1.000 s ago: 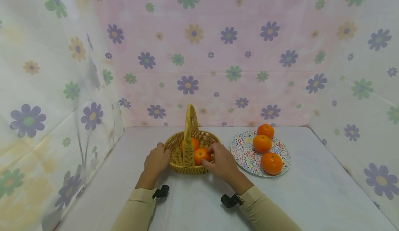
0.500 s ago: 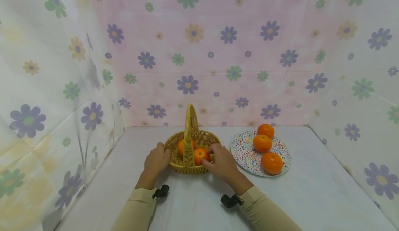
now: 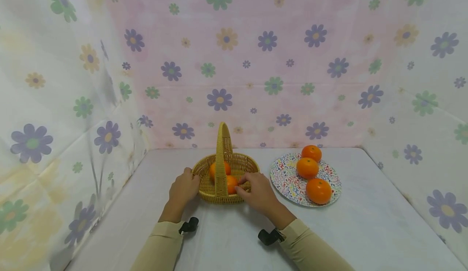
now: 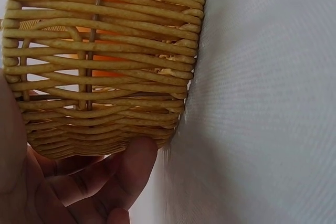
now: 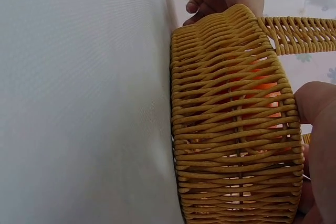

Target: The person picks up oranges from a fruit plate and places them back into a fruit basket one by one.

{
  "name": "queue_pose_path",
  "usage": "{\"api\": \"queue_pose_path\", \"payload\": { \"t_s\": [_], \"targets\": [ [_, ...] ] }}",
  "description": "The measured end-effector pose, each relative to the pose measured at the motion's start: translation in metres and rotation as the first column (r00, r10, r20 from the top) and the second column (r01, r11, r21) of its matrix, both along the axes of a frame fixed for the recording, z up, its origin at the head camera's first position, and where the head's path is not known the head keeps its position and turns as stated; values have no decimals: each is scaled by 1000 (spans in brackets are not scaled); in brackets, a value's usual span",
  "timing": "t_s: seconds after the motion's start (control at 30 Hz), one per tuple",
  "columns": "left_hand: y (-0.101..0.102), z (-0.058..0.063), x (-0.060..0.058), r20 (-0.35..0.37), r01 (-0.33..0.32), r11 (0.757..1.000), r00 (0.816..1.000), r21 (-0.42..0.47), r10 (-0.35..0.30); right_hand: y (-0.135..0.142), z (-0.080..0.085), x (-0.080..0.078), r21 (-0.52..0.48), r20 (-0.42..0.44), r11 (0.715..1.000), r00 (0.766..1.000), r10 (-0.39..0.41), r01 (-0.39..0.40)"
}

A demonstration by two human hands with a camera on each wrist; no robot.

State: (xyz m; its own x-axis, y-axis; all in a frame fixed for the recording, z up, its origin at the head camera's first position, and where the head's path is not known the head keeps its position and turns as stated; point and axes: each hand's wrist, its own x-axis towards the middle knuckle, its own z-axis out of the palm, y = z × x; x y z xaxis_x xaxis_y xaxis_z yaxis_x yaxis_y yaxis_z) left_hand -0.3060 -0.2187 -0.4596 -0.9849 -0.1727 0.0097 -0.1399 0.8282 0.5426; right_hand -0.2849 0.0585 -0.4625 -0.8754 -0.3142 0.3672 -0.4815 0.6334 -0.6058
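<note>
A yellow woven basket (image 3: 226, 200) with a tall arched handle (image 3: 220, 157) stands on the table. My left hand (image 3: 184, 187) grips its left end; in the left wrist view the thumb (image 4: 139, 163) lies against the weave. Inside lie two mandarins, the rear mandarin (image 3: 213, 170) and the front mandarin (image 3: 232, 184), both partly behind the handle. Over the right rim reaches my right hand (image 3: 258, 191), thumb and forefinger apart, fingertips at the front mandarin's right side. From the right wrist view, the basket wall hides most of the fruit.
Right of the basket is a round speckled plate (image 3: 283, 179) bearing three mandarins: a back one (image 3: 311, 153), a middle one (image 3: 307, 168) and a front one (image 3: 319, 191). White cloth covers the table (image 3: 226, 238). Flowered cloth walls (image 3: 252, 96) enclose the back and sides.
The front mandarin has shifted left, partly behind the handle. The rear mandarin moved slightly left, then a little back right. My right fingertips edged left; the left hand stayed on the basket.
</note>
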Motion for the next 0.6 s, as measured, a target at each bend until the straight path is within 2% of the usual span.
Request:
{"api": "queue_pose_path", "payload": {
  "t_s": [0.23,0.6],
  "targets": [
    [0,-1,1,1,-5,1000,1000,-2,5,0,0,1,7,19,1000,1000,4,-4],
    [0,0,1,7,-6,1000,1000,3,6,2,2,-1,21,-41,1000,999,-6,7]
  ]
}}
